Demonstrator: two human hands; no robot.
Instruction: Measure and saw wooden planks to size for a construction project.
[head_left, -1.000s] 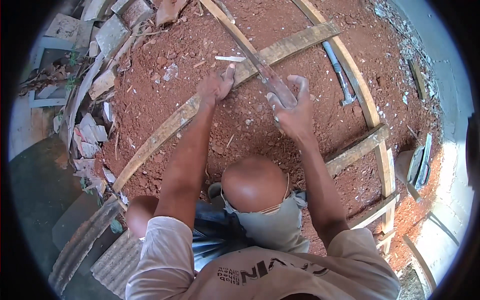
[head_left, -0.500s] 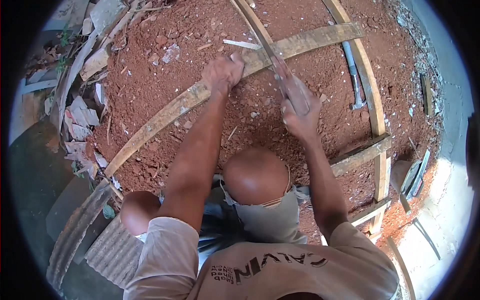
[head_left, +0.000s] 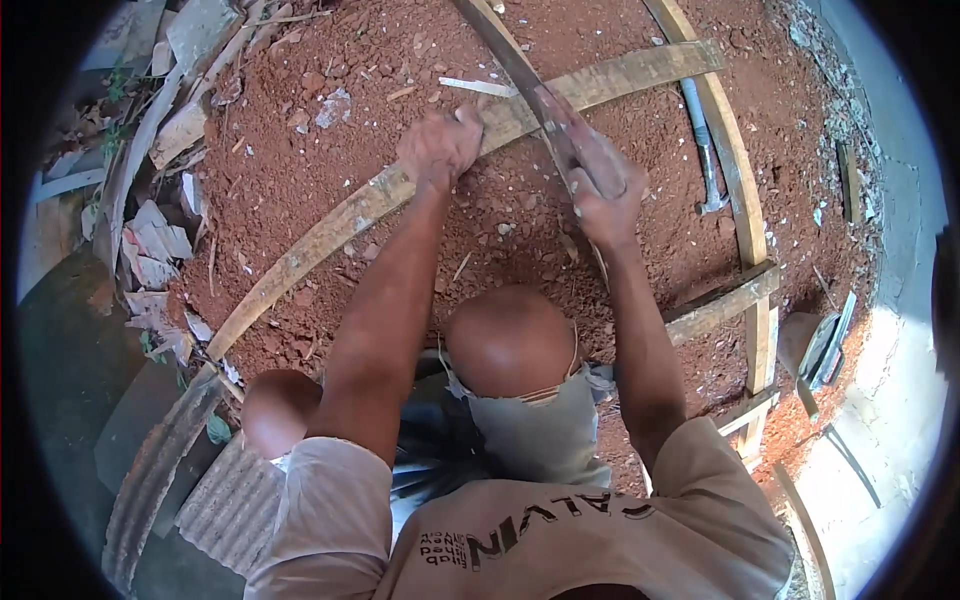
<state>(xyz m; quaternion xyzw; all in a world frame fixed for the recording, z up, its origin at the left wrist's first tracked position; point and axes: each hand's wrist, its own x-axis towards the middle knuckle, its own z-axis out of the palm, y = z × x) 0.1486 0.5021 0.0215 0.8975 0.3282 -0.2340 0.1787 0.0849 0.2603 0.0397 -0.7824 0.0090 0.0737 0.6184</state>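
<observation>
My left hand [head_left: 440, 147] is closed over a long, pale wooden plank [head_left: 300, 245] lying across the red soil, pressing on its middle stretch. To the right, my right hand [head_left: 612, 200] has its fingers wrapped round the near end of a long, narrow brown piece [head_left: 568, 125]. That piece slants away to the far left and crosses the plank just right of my left hand; its exact kind is unclear. The plank's right end rests over another wooden batten [head_left: 728, 130]. Beside this batten lies a hammer [head_left: 703, 145] with a blue-grey handle, head toward me.
Loose red soil [head_left: 400, 50] spreads beneath the wood. Short crosspieces [head_left: 725, 305] join the batten on the right. Broken boards and debris [head_left: 155, 245] lie at the left, near corrugated sheets [head_left: 235, 510]. A grey wall [head_left: 915, 200] borders the right.
My right hand has moved slightly away from me, and the brown piece has shifted with it. My left hand stays on the plank.
</observation>
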